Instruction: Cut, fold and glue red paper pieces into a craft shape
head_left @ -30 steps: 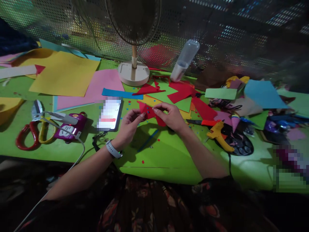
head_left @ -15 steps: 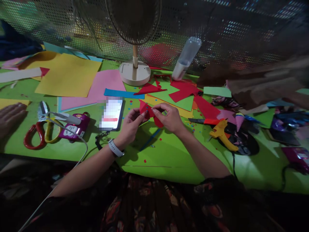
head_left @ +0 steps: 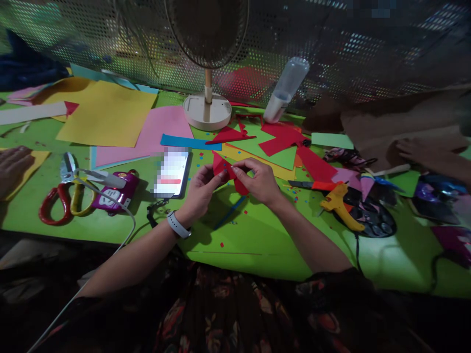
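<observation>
Between my two hands is a piece of red paper (head_left: 220,163) with small blue bits on it. My left hand (head_left: 203,189) pinches its left side, thumb on top. My right hand (head_left: 257,180) has thumb and fingertips closed on the right side; part of the paper hangs below them. Under the hands a narrow blue strip (head_left: 230,214) lies on the green table (head_left: 253,245), with tiny red and blue paper bits scattered around. A phone (head_left: 172,172) with a lit screen lies just left of my left hand.
Scissors (head_left: 55,205) and a purple device (head_left: 117,193) with a white cable lie left. A yellow glue gun (head_left: 342,206) and a cutter knife (head_left: 305,185) are at right. A fan (head_left: 208,110) and a tilted bottle (head_left: 285,90) stand behind. Other people's hands (head_left: 13,169) are at both sides.
My hands keep their grip on the red paper, with barely any motion. Another person's hand has come into view at the far right, on the brown paper. The view has shifted slightly.
</observation>
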### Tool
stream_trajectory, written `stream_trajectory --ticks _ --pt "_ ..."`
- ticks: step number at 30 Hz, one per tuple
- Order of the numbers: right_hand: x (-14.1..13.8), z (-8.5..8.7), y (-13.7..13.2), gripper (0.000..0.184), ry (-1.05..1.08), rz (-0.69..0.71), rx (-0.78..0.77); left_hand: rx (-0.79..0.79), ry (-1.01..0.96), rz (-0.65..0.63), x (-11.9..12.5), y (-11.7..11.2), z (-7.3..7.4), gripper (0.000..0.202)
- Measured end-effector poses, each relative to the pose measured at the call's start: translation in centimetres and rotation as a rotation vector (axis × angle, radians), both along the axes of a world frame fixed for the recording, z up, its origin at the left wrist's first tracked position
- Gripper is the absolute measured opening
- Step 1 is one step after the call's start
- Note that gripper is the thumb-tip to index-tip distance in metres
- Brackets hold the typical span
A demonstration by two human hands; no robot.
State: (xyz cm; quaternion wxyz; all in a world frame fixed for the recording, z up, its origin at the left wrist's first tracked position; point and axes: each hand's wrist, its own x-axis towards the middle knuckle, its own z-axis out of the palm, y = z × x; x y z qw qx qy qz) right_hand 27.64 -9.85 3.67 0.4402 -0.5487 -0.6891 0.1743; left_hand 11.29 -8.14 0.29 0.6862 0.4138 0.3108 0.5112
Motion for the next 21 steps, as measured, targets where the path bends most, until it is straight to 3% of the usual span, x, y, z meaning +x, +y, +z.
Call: stream_trajectory --ticks 21 --pt "-0.30 -0.05 -0.02 0.015 0.120 -0.022 -0.074 -0.025 -0.003 0.017 0.07 0.19 0.07 0.024"
